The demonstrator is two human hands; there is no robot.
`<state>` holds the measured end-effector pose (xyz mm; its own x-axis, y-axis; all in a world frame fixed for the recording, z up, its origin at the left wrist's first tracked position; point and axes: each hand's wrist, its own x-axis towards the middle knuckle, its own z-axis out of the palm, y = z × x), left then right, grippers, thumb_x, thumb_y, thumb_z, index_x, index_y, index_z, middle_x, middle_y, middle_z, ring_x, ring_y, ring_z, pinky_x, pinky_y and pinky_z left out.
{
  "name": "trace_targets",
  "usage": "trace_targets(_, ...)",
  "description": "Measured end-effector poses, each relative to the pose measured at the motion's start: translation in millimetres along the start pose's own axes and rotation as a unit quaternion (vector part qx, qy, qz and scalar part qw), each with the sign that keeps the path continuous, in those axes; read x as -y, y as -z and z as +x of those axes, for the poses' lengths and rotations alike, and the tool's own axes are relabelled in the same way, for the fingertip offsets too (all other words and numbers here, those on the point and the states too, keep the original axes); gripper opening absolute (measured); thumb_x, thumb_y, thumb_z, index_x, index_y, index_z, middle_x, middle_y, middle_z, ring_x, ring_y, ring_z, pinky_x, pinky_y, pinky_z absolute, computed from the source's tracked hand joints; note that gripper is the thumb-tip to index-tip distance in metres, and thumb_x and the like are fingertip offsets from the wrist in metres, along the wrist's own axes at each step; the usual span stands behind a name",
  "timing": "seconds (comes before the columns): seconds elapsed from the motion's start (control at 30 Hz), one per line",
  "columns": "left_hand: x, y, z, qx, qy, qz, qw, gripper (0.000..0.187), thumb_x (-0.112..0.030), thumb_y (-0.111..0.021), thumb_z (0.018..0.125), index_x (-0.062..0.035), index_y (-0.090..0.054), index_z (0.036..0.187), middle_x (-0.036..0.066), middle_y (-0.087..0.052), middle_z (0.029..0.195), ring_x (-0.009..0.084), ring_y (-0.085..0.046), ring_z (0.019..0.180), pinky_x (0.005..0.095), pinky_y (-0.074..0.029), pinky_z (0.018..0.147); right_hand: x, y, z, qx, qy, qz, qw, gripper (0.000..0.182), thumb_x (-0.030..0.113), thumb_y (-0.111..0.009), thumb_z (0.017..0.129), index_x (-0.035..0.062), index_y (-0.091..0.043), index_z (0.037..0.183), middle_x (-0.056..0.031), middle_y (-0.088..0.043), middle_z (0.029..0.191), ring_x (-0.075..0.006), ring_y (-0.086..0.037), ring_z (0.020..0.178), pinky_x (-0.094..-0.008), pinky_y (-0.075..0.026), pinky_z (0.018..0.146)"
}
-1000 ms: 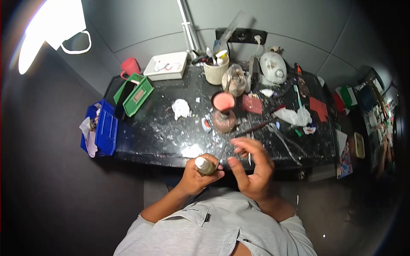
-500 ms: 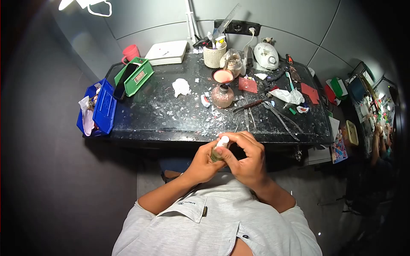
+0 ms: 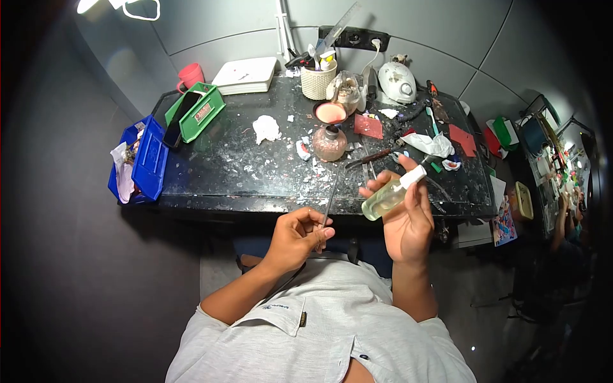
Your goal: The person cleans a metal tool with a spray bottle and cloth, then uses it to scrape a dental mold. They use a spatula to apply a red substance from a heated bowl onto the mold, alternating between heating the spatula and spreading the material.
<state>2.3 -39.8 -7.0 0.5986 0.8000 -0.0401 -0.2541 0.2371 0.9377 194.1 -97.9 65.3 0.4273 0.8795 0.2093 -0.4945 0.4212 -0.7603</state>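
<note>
Right hand [image 3: 410, 220] holds bottle [image 3: 385, 198] — brown-handled tool [image 3: 378, 156], crumpled wrap [image 3: 429, 144] beyond.

No word or number can be read with certainty. The green bin [image 3: 186, 129] carries a small rectangular label [image 3: 203, 112] on its side, its print too blurred to make out. On the shirt [image 3: 249, 345], the pocket flap [image 3: 284, 319] bears a short line of dark lettering [image 3: 277, 307], too small to spell out, and a little dark tag [image 3: 303, 319] at its edge, its marking unclear. A sheet [image 3: 504, 225] at the right has a colourful print, blurred past reading.
</note>
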Motion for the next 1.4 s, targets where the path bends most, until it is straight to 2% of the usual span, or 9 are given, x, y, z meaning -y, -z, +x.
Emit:
trace_targets(0.2,-3,-1,-3,0.011,-0.01,-0.013,1.0,0.016,0.001,-0.077,0.09,0.006,-0.069,0.103,0.009,-0.068,0.084,0.0133,-0.066,0.066,0.0268,-0.055,0.056,-7,38,5,0.136,-0.166,0.191,0.958,0.053,0.043,-0.04,0.109,-0.0031,-0.048,0.136,-0.0124,-0.058,0.096,-0.0207,-0.059,0.081,-0.036,-0.051,0.074)
trace_targets(0.37,-9,-4,-6,0.027,-0.018,-0.006,0.999,0.015,-0.002,-0.075,0.093,0.0073,-0.07,0.104,0.006,-0.066,0.083,0.0111,-0.066,0.066,0.0247,-0.054,0.055,-3,25,6,0.046,-0.194,0.115,0.973,0.068,0.056,-0.034,0.106,0.0006,-0.059,0.077,-0.0098,-0.052,0.062,-0.0198,-0.05,0.051,-0.0345,-0.046,0.052)
trace_targets(0.7,-12,-2,-10,0.056,-0.006,-0.006,0.998,0.018,-0.007,-0.072,0.097,0.0076,-0.071,0.107,0.007,-0.066,0.084,0.0109,-0.065,0.064,0.025,-0.053,0.053,-7,33,10,0.042,-0.177,0.035,0.983,0.069,0.056,-0.033,0.105,0.0021,-0.056,0.068,-0.0086,-0.047,0.055,-0.0193,-0.047,0.045,-0.033,-0.045,0.049)
trace_targets(0.77,-15,-3,-10,0.057,0.005,-0.009,0.998,0.018,-0.008,-0.071,0.097,0.0075,-0.071,0.106,0.007,-0.067,0.083,0.0107,-0.064,0.064,0.0249,-0.052,0.052,-5,39,14,0.202,-0.242,0.209,0.926,0.072,0.058,-0.027,0.104,0.0026,-0.053,0.066,-0.0072,-0.045,0.053,-0.0201,-0.045,0.044,-0.035,-0.044,0.049)
trace_targets(0.87,-17,-4,-11,0.055,0.013,-0.025,0.998,0.015,-0.002,-0.07,0.097,0.0101,-0.072,0.105,0.012,-0.068,0.086,0.0144,-0.066,0.062,0.0256,-0.052,0.05,-9,45,15,0.282,-0.291,0.342,0.848,0.073,0.06,-0.023,0.103,0.0035,-0.05,0.064,-0.006,-0.043,0.052,-0.0205,-0.043,0.043,-0.0375,-0.044,0.05)
trace_targets(1.03,-16,-4,-11,0.061,-0.007,-0.019,0.998,0.014,-0.002,-0.07,0.096,0.0091,-0.073,0.105,0.012,-0.068,0.084,0.0135,-0.065,0.06,0.0245,-0.05,0.048,-6,41,15,0.312,-0.284,0.342,0.84,0.073,0.06,-0.024,0.102,0.0034,-0.05,0.064,-0.0069,-0.044,0.052,-0.0205,-0.043,0.043,-0.0371,-0.043,0.049)
trace_targets(1.13,-18,-4,-11,0.055,0.0,0.007,0.998,0.014,-0.003,-0.071,0.096,0.0087,-0.073,0.104,0.011,-0.068,0.084,0.0129,-0.064,0.059,0.0241,-0.049,0.047,-5,38,6,0.114,-0.169,-0.019,0.979,0.071,0.056,-0.031,0.103,0.0015,-0.055,0.064,-0.01,-0.052,0.056,-0.0166,-0.048,0.045,-0.0296,-0.042,0.047)
trace_targets(1.2,-17,-4,-11,0.055,-0.004,0.013,0.998,0.014,-0.003,-0.071,0.096,0.0086,-0.073,0.104,0.011,-0.068,0.083,0.0127,-0.064,0.058,0.024,-0.049,0.047,-5,31,3,0.068,-0.065,-0.192,0.977,0.063,0.049,-0.04,0.102,0.0008,-0.058,0.064,-0.0074,-0.054,0.058,-0.012,-0.048,0.048,-0.0266,-0.04,0.048)
trace_targets(1.4,-16,-5,-11,0.058,-0.025,0.041,0.997,0.014,-0.003,-0.072,0.095,0.0085,-0.073,0.103,0.01,-0.067,0.082,0.0119,-0.064,0.058,0.0236,-0.048,0.047,-2,27,-3,0.061,-0.011,-0.281,0.958,0.052,0.037,-0.048,0.1,-0.0012,-0.061,0.068,-0.0038,-0.055,0.06,-0.0078,-0.047,0.051,-0.0243,-0.035,0.049)
